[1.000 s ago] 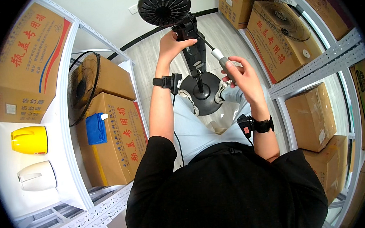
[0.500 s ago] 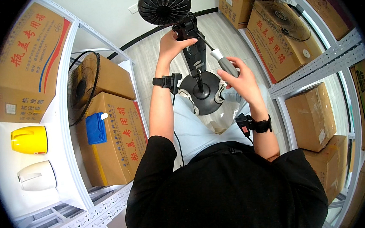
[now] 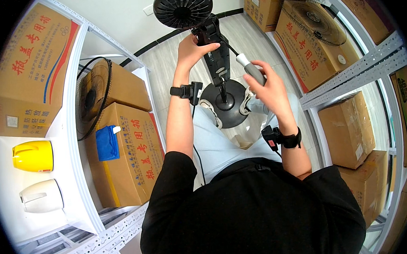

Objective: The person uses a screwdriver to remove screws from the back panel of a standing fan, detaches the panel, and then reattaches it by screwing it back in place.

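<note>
A black pedestal fan stands before me, its motor housing (image 3: 183, 9) at the top with a slotted face and no grille or blades on it. Below the housing is the fan's black body (image 3: 217, 64), rising from a round base (image 3: 230, 108) between my shoes. My left hand (image 3: 191, 51) grips the upper body, thumb across its front, other fingers partly hidden behind. In my right hand (image 3: 269, 84) is a screwdriver (image 3: 254, 72) with a grey and white handle. Its shaft slants up-left to the body near the housing; the tip is hard to make out.
Left shelving holds a yellow mug-like container (image 3: 32, 156), a white one (image 3: 41, 196), a wire fan grille (image 3: 93, 98), cardboard boxes (image 3: 131, 153) and a blue cloth (image 3: 107, 142). On the right rack (image 3: 357, 75), another grille (image 3: 315, 17) lies over boxes (image 3: 296, 44).
My right hand's fingers have shifted around the screwdriver handle, and the wrist has turned slightly. The screwdriver has moved a touch up-left. My left hand and the fan stay put.
</note>
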`<state>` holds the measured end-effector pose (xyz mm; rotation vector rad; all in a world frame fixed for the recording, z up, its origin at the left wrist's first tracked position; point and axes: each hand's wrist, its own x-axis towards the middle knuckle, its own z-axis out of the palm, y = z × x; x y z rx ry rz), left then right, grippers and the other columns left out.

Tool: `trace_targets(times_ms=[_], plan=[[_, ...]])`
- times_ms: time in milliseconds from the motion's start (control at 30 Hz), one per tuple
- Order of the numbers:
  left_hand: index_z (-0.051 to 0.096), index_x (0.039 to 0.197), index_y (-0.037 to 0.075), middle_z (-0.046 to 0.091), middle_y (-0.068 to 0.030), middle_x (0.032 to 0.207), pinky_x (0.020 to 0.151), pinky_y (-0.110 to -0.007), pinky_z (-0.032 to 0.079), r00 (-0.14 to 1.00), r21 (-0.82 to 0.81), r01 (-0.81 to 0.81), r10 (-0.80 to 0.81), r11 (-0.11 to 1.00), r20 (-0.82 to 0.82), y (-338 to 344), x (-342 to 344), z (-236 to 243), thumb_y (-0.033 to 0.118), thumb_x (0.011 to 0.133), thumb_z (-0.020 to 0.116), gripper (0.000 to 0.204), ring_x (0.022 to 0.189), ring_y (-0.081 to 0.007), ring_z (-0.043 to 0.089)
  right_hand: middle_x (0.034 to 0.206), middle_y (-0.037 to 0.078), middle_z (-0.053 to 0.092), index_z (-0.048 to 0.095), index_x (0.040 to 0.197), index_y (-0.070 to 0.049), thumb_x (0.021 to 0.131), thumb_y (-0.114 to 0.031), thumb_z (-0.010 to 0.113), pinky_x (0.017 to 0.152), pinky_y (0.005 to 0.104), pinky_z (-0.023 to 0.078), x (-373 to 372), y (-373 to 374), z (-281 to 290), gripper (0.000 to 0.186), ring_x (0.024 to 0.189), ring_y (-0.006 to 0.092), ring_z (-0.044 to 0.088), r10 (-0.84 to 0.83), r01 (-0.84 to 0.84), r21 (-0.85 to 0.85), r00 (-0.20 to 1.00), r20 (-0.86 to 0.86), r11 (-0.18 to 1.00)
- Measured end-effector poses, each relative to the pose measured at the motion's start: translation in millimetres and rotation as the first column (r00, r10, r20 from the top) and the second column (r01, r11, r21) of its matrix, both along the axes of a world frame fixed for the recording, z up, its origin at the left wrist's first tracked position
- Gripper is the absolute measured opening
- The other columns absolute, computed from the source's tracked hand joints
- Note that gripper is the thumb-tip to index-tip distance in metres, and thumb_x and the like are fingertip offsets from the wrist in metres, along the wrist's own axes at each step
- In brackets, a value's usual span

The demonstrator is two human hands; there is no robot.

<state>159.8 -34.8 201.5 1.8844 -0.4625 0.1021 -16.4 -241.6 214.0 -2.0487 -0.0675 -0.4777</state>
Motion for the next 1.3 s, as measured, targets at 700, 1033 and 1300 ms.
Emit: trace_targets(times_ms=[700,1033,1300], plan=[[0.055,0.105,-0.003,0.042,0.0012,0.071,0.053,-0.026,0.033,0.838,-0.717,-0.152,-0.296,0.680,-0.458,39.9,-3.3,-25.1,0.018,0.087,0.064,0.029,0.061,-0.0113,0.042,0.086,0.006,0.061,0.053,0.124,-0.002,0.093,-0.025,0.062,0.045,0.0214,0.043,-8.0,-13.5,12.4,0.040,0.055,0.0082,0.058,0.266,0.009,0.641,0.905,-0.331,0.768],[0.044,0.116,-0.011,0.054,-0.0197,0.110,0.082,-0.032,0.053,0.657,-0.792,-0.478,-0.444,0.379,-0.609,63.9,-48.7,-63.6,-0.005,0.093,0.047,0.024,0.090,-0.0246,0.058,0.080,0.003,0.062,0.059,0.118,-0.006,0.090,-0.019,0.064,0.044,0.0199,0.042,-31.0,-9.9,-1.1,0.032,0.054,0.0058,0.056,0.401,-0.151,0.604,0.865,-0.302,0.782],[0.056,0.101,-0.003,0.063,-0.0124,0.091,0.070,-0.027,0.055,0.726,-0.777,-0.329,-0.383,0.537,-0.572,64.1,-59.8,-71.6,0.012,0.095,0.057,0.016,0.079,-0.0169,0.060,0.076,0.003,0.061,0.060,0.116,-0.004,0.088,-0.018,0.066,0.044,0.0219,0.044,-30.7,8.1,-5.2,0.032,0.053,0.0066,0.058,0.421,-0.209,0.523,0.845,-0.329,0.827]])
